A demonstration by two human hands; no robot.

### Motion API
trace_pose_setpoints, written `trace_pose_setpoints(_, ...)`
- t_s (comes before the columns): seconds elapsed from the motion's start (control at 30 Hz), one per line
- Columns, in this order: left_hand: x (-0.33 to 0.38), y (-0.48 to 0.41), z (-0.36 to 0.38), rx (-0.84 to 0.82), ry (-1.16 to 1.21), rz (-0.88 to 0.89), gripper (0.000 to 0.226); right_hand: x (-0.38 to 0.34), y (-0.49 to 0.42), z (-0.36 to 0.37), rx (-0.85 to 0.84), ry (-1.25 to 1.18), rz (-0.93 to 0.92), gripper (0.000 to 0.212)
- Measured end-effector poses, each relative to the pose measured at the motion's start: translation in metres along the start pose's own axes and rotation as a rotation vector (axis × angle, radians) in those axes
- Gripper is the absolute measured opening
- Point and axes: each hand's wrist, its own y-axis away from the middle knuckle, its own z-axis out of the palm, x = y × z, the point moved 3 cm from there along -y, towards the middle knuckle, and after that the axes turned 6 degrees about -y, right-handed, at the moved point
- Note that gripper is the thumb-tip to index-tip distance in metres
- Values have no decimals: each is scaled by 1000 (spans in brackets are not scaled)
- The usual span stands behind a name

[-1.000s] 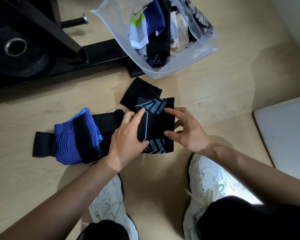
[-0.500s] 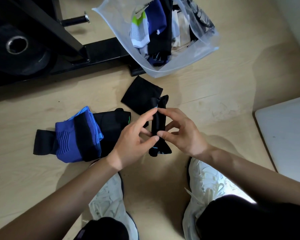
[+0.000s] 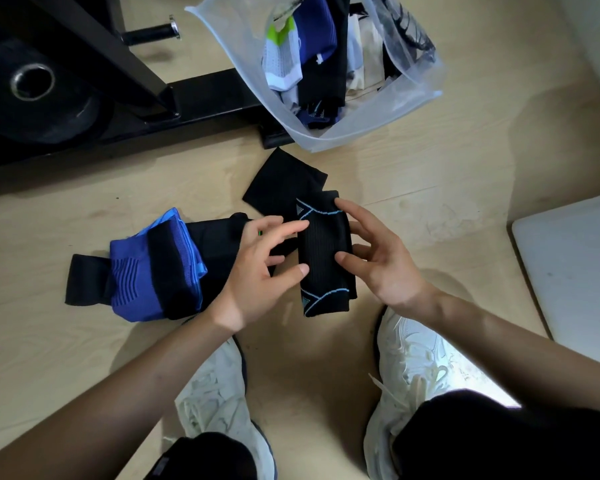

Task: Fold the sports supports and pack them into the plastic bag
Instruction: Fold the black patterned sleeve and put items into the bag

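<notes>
A folded black support with light-blue lines (image 3: pixel 324 258) is between my hands, just above the wooden floor. My right hand (image 3: pixel 381 261) pinches it, thumb on its face and forefinger on its top corner. With straight fingers, my left hand (image 3: pixel 257 271) touches its left edge at forefinger and thumb tips. A blue and black support (image 3: pixel 142 271) lies on a black sleeve (image 3: pixel 215 237) to the left. A flat black support (image 3: pixel 281 185) lies behind. The open clear plastic bag (image 3: pixel 329 135), holding several supports, stands farther back.
A black weight rack base (image 3: pixel 201 102) and a weight plate (image 3: pixel 32 81) fill the back left. A white board (image 3: pixel 575 271) lies on the floor at the right. My white shoes (image 3: pixel 406 348) are just below my hands.
The black support was flat, then pinched into a narrow fold half a second ago. Now it shows its broad face, and my left fingers have straightened against its edge.
</notes>
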Motion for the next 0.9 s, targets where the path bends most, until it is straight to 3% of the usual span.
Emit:
trace_pose_setpoints(0.1,9,1,2,-180,282,-98,69,-5,1,-2,-8,-103,29,62)
trace_pose_setpoints(0.2,18,3,3,-240,339,-110,78,-11,3,0,-35,-114,38,62)
trace_pose_setpoints(0.37,35,4,4,-106,269,-135,81,-17,7,7,-132,93,89,66)
trace_pose_setpoints(0.57,60,-7,-25,-35,66,-16,63,-85,7,-13,-182,346,-24,69)
trace_pose_setpoints(0.73,98,-11,-63,224,-62,252,38,-157,11,-29,-173,410,-199,67)
trace_pose_setpoints(0.9,134,-31,-94,566,-461,547,28,-201,-14,-30,-109,517,-270,65)
